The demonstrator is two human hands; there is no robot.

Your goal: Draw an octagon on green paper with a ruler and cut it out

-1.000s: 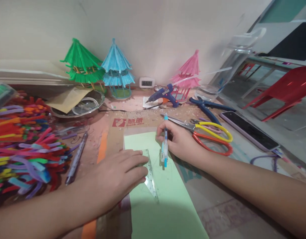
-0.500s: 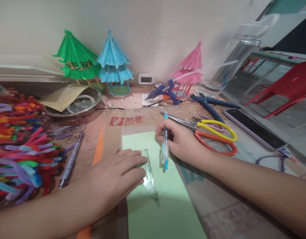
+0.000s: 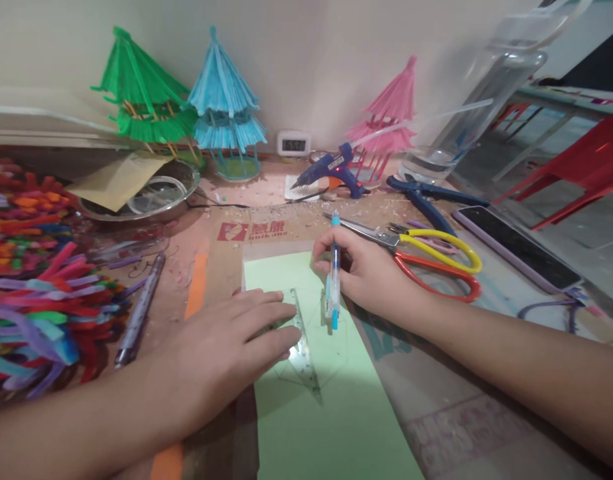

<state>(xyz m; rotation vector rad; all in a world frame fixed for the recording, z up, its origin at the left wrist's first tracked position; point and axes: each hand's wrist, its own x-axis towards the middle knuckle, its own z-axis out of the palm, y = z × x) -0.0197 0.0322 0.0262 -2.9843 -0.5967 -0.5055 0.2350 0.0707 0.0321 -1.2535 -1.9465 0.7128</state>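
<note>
My left hand (image 3: 241, 340) lies flat, palm down and fingers stretched out, pressing a clear plastic triangle ruler (image 3: 306, 363) onto a sheet of light green paper (image 3: 326, 433). Faint pencil-like lines show on the paper around the ruler. My right hand (image 3: 359, 267) is closed round a clear pen with light blue ends (image 3: 335, 273), held between thumb and fingers over the sheet's upper right edge. Right beside this hand lie scissors with one yellow and one red handle (image 3: 441, 250).
A blue glue gun (image 3: 331, 170), blue pliers (image 3: 426, 200) and a phone (image 3: 516, 250) lie behind and right. Green (image 3: 146, 87), blue (image 3: 224, 100) and pink (image 3: 386, 120) pagoda models stand by the wall. Pipe cleaners (image 3: 51, 300), a pen (image 3: 141, 310) and a metal bowl (image 3: 141, 210) are left.
The view has tilted and shifted slightly, so the background sits higher. Both hands stay almost in place on the paper, the left on the ruler, the right holding the pen.
</note>
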